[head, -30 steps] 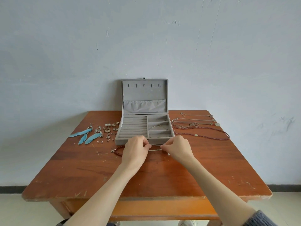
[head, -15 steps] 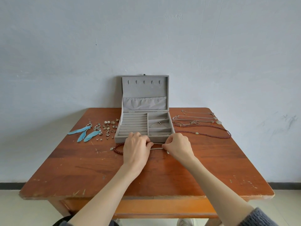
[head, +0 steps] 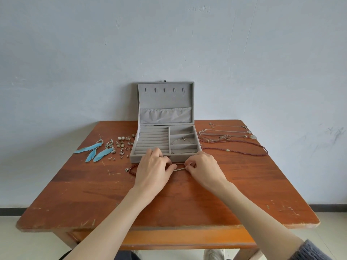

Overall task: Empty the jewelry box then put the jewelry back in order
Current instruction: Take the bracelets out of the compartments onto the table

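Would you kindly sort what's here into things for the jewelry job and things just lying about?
Job: jewelry box; silver chain, pinched by left hand and right hand; feather earrings; necklaces.
Lying about: table; shoe.

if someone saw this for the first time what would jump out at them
The open grey jewelry box at the back middle of the wooden table, lid upright. Just before it, the left hand and right hand pinch a thin silver chain between them. Bright blue feather earrings lie left of the box, long necklaces right.
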